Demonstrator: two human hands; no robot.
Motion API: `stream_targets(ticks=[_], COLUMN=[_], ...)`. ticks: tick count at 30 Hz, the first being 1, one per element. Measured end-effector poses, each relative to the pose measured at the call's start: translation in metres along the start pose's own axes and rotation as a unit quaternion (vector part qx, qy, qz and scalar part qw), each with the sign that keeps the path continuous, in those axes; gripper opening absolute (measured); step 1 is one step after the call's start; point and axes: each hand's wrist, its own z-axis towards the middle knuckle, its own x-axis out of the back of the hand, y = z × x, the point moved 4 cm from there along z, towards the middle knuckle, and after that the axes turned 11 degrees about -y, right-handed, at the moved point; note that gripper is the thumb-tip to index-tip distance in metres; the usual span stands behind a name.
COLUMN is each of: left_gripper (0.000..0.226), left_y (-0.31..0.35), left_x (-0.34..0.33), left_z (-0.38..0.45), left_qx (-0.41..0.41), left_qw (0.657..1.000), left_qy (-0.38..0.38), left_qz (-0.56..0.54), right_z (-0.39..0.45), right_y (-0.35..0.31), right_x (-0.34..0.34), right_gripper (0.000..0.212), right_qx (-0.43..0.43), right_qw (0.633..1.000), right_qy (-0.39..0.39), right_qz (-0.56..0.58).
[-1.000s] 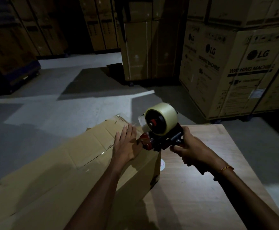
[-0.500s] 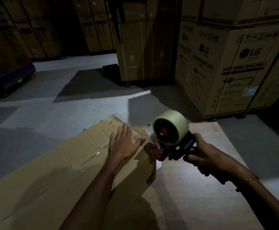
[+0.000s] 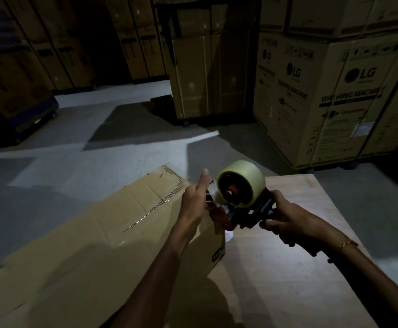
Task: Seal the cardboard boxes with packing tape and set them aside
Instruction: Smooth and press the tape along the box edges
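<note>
STATUS: Box [image 3: 112,233] lies on wooden table [image 3: 295,268], long axis running toward far left, top flaps folded shut. A glossy strip w/ glints runs along centre seam, approx. mid-box to far end; judged to be tape already laid, but light is poor, so not certain. Near end of seam, by box corner, shows no clear gloss. Judgement: sealing of this box is partly done; near-end section and end wrap-over are left, then box must be set aside. No sealed boxes set aside can be told apart from warehouse stock (LG cartons [image 3: 323,95] at rear right).

TOOL: Tape dispenser [image 3: 238,200], w/ pale roll on red hub, is held above near corner of box, just off the top face, roll side toward camera.

RIGHT HAND [image 3: 285,221]: fingers curled tight round dispenser handle, thumb on top. Firm grip.

LEFT HAND [image 3: 193,204]: raised off box top, at dispenser's front end. Index finger [image 3: 204,178] extends straight up; remaining fingers are at the loose tape tab by the red cutter. Whether they pinch the tab or only touch it: cannot tell, area is blurred.

RELATION: Box top lies below and left of both hands; neither hand is touching it. Dispenser mouth sits between left-hand fingers and right-hand grip.
</note>
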Motion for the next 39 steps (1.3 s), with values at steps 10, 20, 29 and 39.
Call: stream_targets(ticks=[10,20,29,39], left_gripper=[0.092,0.046,0.043,0.064], left_y=[0.08,0.094,0.071,0.073], left_x=[-0.018,-0.043,-0.006,-0.012], left_z=[0.024,0.05,0.025,0.019], left_qx=[0.098,0.06,0.007,0.087], left_qw=[0.938,0.915,0.967,0.951], left_qy=[-0.167,-0.222,-0.173,-0.218], left_qz=[0.289,0.33,0.185,0.204], right_z=[0.002,0.003,0.005,0.002], right_y=[-0.007,0.0,-0.021,-0.026], right_x=[0.005,0.015,0.014,0.007], right_gripper=[0.052,0.05,0.059,0.053], right_qx=[0.002,-0.036,-0.04,-0.057], right_qw=[0.999,0.995,0.993,0.987], right_qy=[-0.016,-0.072,-0.019,0.009], right_qz=[-0.035,0.051,-0.111,-0.15])
